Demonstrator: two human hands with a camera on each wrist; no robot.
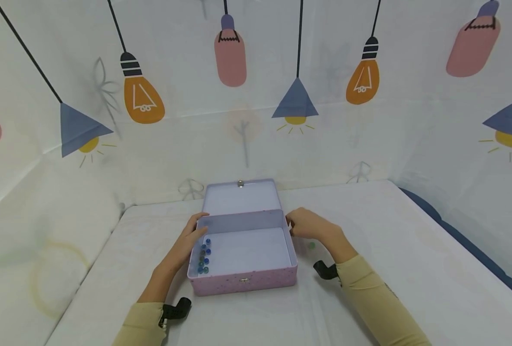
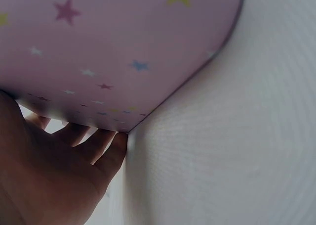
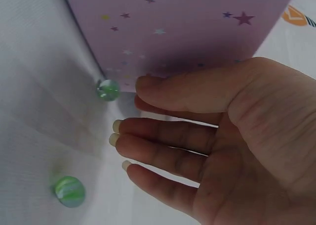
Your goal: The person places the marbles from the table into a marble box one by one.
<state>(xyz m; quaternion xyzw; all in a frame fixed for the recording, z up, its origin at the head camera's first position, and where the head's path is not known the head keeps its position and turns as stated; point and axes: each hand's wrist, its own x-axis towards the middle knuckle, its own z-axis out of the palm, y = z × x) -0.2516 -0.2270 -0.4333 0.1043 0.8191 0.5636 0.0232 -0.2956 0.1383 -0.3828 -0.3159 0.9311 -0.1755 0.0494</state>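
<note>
A pink-purple hinged box (image 1: 266,278) with a star print and metal clasp lies with its lid (image 1: 242,198) raised at the back. My left hand (image 1: 183,246) grips its left wall, thumb over the rim and fingers along the outside; the left wrist view shows the fingers (image 2: 113,153) against the starred side. Several blue and green marbles (image 1: 206,262) sit along the left inside. Beside the right wall is my right hand (image 1: 312,225), fingers loosely bent. A green marble (image 3: 108,90) lies close to its thumb tip, and another green marble (image 3: 70,191) is farther from the box.
White cloth (image 1: 368,230) covers the table. Behind it hangs a white curtain (image 1: 256,144) printed with lamps and bulbs. Dark blue fabric (image 1: 455,235) runs along the right edge. Black wrist cameras (image 1: 325,270) sit at both cuffs.
</note>
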